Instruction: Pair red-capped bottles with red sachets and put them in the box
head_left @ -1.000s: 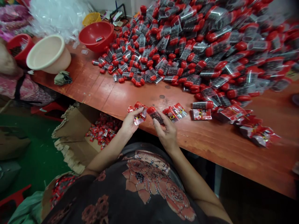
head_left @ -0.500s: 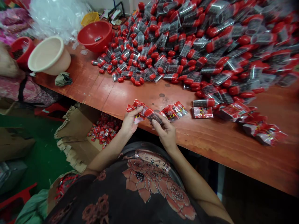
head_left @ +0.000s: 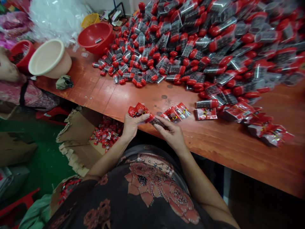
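Note:
My left hand (head_left: 131, 126) is closed on red printed packets (head_left: 138, 110) at the table's front edge, thumb on top. Between the fingers of my right hand (head_left: 175, 136) is a dark, clear-walled tube with a red cap (head_left: 157, 121). Its red end meets the packets by my left thumb; whether it sits inside one, I cannot tell. Just beyond my right fingers lie more red packets (head_left: 176, 112), overlapping on the table. Farther right, one red packet (head_left: 206, 114) lies below a red-capped tube (head_left: 206, 104).
A large heap of red-capped tubes (head_left: 171, 47) covers the table's back and right. Bundles of red packets (head_left: 274, 135) lie at right. A red bowl (head_left: 95, 35) and a cream basin (head_left: 50, 58) stand left. Below, an open carton (head_left: 78, 136) contains red packets. Another person's arm (head_left: 8, 66) shows far left.
The tube in my right hand has come closer to the left-hand packets, its red end now at them and less visible. My left thumb lies further across the packets.

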A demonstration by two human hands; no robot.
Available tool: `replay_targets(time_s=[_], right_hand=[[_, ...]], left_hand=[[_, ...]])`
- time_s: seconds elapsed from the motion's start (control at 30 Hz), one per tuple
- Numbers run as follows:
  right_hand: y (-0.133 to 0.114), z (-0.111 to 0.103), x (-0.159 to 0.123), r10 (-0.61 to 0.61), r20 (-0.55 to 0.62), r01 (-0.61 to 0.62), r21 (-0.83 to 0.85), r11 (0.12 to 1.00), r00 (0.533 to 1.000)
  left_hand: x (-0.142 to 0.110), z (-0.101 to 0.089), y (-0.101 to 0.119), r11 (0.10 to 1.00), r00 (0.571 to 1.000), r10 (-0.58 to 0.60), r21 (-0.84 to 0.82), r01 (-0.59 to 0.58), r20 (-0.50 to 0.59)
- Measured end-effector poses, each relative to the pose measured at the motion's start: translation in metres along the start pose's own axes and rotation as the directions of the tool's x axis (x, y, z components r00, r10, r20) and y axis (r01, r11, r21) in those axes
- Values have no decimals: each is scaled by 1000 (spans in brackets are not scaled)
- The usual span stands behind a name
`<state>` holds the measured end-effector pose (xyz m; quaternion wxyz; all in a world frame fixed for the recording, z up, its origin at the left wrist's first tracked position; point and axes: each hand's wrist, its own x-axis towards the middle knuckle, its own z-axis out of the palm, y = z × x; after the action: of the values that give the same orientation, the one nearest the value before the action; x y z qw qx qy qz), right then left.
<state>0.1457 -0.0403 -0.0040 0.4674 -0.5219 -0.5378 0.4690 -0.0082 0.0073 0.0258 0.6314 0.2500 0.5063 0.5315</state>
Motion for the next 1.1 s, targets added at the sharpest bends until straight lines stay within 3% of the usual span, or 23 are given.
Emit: replay_targets(time_s=[0.2,0.4,0.5,0.8,0.97,1.1], right_hand=[[-6,1,-5,-17,-1,17,-14,1000,1000],[-3,0,-5,-212,26,212,-260,942,977],[-4,-1,-5,-246,37,247,-279,928,969],[-7,-1,-4,-212,21,211,-241,947,977],[-10,8,-5,-18,3,18,50,999,1000],[-8,15,-7,-4,-31,8,118,993,999]], left_hand=[[-8,2,1,995,998,22,-95,-27,-55],[-4,-3,2,995,999,-51,-81,50,-4],[0,-5,0,992,998,-53,-112,56,30],[-4,-3,3,999,996,-9,-43,13,93],[-8,-2,1,1000,997,14,17,-15,77],[-8,-2,0,999,997,-4,54,0,81]])
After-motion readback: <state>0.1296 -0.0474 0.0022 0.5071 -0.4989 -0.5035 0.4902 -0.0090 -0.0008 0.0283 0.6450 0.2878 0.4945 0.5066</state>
